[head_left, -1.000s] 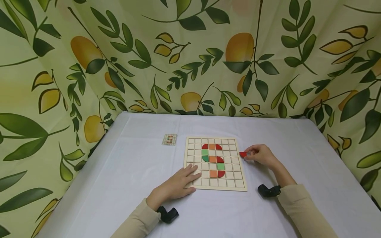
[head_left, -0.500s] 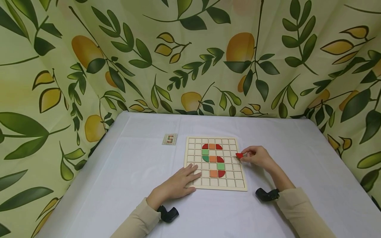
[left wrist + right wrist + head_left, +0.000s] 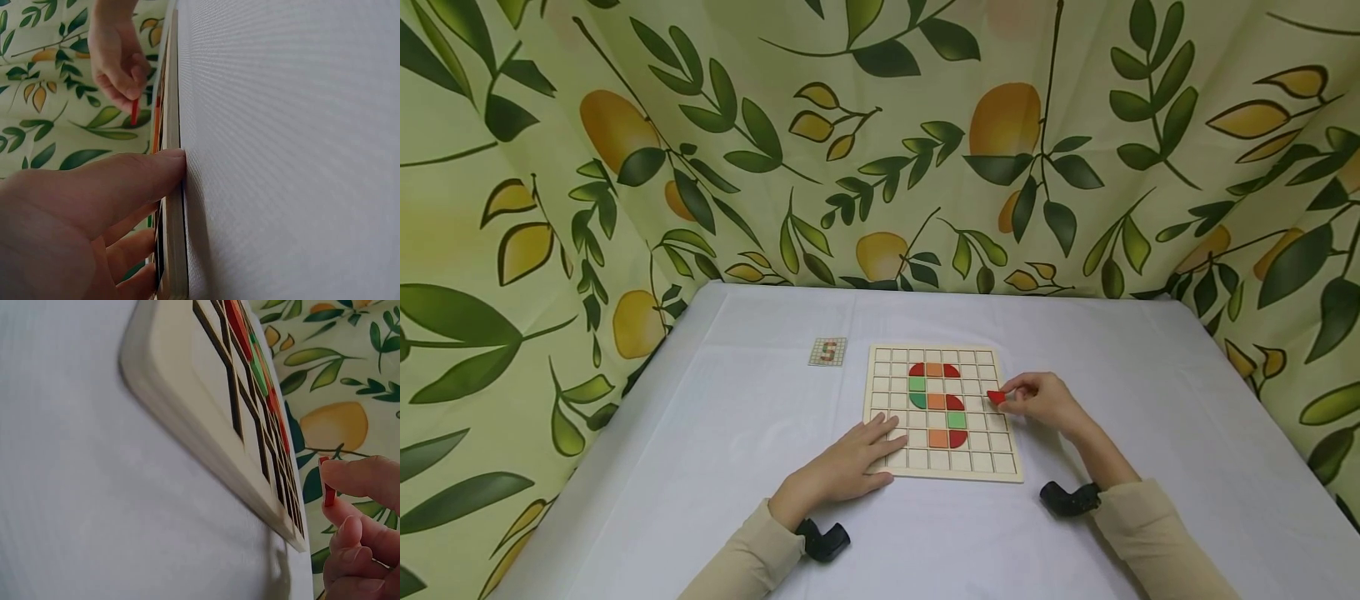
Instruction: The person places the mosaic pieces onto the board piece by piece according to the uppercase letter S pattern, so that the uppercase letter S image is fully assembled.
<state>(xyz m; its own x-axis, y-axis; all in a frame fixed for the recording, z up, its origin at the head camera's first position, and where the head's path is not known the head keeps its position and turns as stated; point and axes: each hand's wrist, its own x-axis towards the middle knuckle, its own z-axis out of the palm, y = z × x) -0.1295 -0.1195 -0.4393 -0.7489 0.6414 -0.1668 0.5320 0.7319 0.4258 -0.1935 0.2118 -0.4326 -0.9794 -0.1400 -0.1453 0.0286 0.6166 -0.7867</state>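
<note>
A square wooden grid board (image 3: 891,458) lies on the table, with red, orange and green tiles forming an S-like figure in its cells. My left hand (image 3: 853,454) rests on the board's near left corner with fingers spread; in the left wrist view its thumb (image 3: 144,172) touches the board's edge. Over the board's right edge, my right hand (image 3: 1047,400) pinches a red tile (image 3: 996,397) with a rounded side between thumb and fingertips. The right wrist view shows that red tile (image 3: 329,482) held edge-on, raised above the board.
A small card (image 3: 827,352) printed with a grid and an S-shaped pattern lies left of the board. White cloth covers the table (image 3: 737,375). A leaf-and-fruit curtain (image 3: 880,167) stands behind it. Black devices (image 3: 826,542) sit at both wrists.
My right hand has moved left and slightly nearer with the red tile, from beside the board to over its right edge. The left hand has stayed put.
</note>
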